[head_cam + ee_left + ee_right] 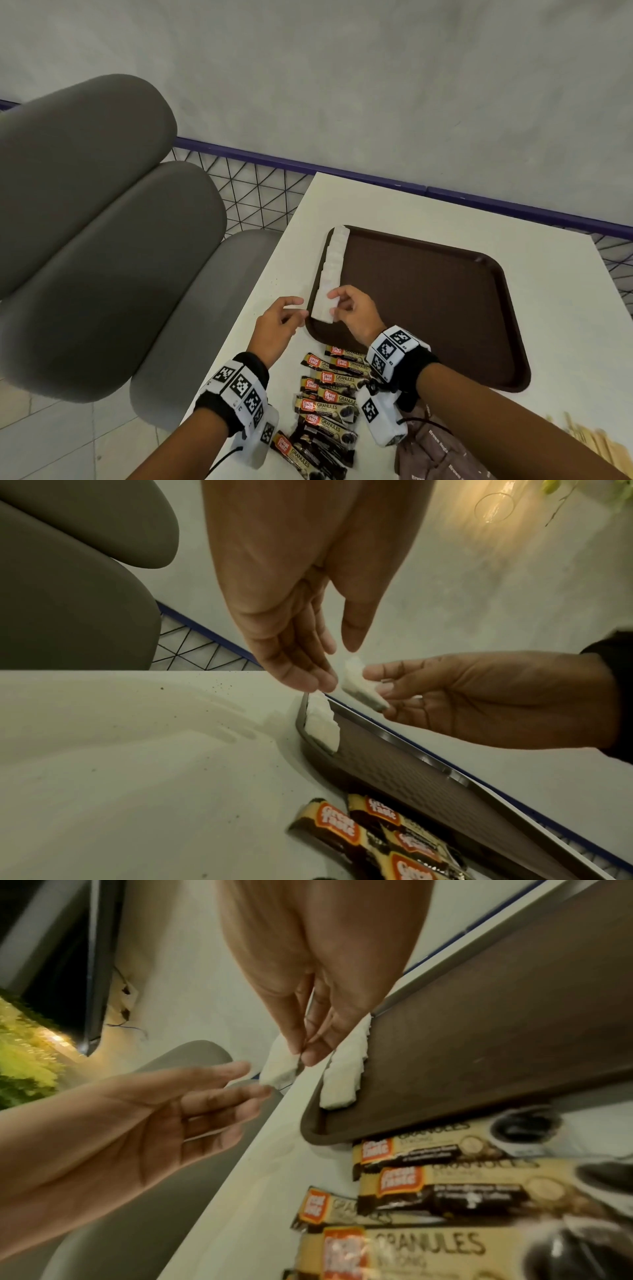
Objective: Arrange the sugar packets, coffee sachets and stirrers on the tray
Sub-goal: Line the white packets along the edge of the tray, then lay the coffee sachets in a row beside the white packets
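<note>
A brown tray (428,308) lies on the white table. Several white sugar packets form a row (330,263) along its left edge. My right hand (334,303) pinches one white sugar packet (279,1066) between thumb and fingers, just above the near end of that row (346,1069). My left hand (298,308) hovers beside the tray's left rim with straight fingers (219,1080), holding nothing. In the left wrist view the held packet (359,685) hangs over the tray corner. Several coffee sachets (329,397) lie on the table in front of the tray.
Brown sugar packets (435,452) and wooden stirrers (582,442) lie at the near right of the table. A grey padded seat (102,240) stands left of the table, and a wire fence with a purple rail (260,192) runs behind.
</note>
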